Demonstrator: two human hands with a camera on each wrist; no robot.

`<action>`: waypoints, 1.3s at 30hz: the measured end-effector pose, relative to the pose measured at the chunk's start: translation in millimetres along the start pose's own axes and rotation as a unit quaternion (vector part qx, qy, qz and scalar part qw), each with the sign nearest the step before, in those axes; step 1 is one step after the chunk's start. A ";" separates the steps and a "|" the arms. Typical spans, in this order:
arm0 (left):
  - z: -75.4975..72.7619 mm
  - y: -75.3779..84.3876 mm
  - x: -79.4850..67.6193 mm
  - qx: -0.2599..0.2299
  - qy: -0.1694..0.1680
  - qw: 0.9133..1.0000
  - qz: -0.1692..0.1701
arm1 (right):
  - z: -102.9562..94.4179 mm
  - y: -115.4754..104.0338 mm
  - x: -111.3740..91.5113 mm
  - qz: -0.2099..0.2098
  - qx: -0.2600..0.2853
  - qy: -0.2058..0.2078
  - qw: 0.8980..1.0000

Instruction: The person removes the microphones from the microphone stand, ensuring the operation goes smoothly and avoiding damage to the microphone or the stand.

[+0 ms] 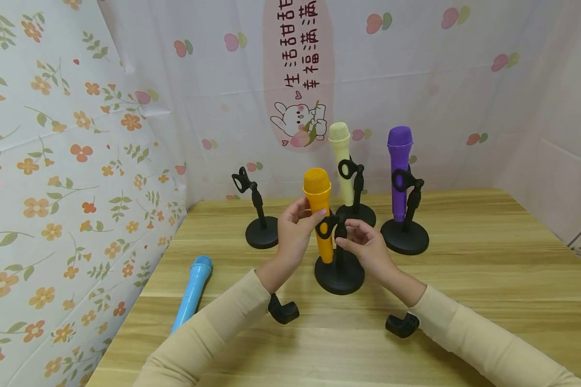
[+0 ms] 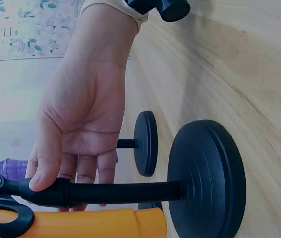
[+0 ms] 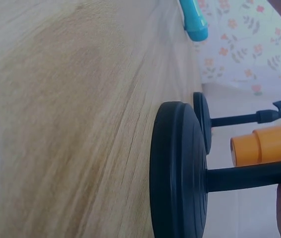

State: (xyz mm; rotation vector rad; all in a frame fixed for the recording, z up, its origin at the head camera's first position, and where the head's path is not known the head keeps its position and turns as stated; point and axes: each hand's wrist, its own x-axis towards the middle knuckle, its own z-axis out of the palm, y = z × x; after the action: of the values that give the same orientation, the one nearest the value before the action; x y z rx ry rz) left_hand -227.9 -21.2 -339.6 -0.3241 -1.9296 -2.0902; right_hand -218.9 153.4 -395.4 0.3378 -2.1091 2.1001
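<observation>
An orange microphone stands nearly upright in the ring clip of a black desk stand. My left hand grips its upper body, thumb across the front and fingers behind. From the right side, my right hand pinches the stand's post just below the clip. In the left wrist view, the right thumb lies along the post joint of the stand, beside the orange microphone. The stand's round base sits on the table, and the orange microphone's lower end hangs above it.
Behind, a pale yellow microphone and a purple microphone sit in similar stands. Back left is a bare stand. A blue microphone lies on the wooden table at left. Printed cloths hang behind and left.
</observation>
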 end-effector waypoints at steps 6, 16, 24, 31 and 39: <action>3.4 -2.0 -1.8 -0.016 0.021 1.000 0.012 | 2.2 -0.2 -1.2 -0.020 0.013 0.005 1.000; 10.6 -0.9 -5.2 -0.013 0.045 0.999 0.001 | 2.2 2.9 -2.4 -0.038 0.048 -0.001 0.998; 13.0 -0.4 -6.3 0.001 0.056 0.998 -0.009 | 1.4 1.6 -2.1 -0.046 0.039 0.000 0.998; 13.8 -1.3 -6.7 0.005 0.064 0.998 -0.007 | 0.8 0.0 -0.9 -0.031 0.028 0.002 0.999; 14.3 -3.9 -3.8 0.008 0.069 0.998 0.004 | -0.7 0.5 2.1 -0.033 -0.001 0.005 0.999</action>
State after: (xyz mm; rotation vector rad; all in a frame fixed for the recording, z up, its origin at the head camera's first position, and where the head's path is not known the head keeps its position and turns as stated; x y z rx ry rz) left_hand -226.1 -6.5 -343.3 -0.1786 -1.8627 -2.0341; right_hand -221.1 154.0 -395.3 0.3899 -2.0655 2.0588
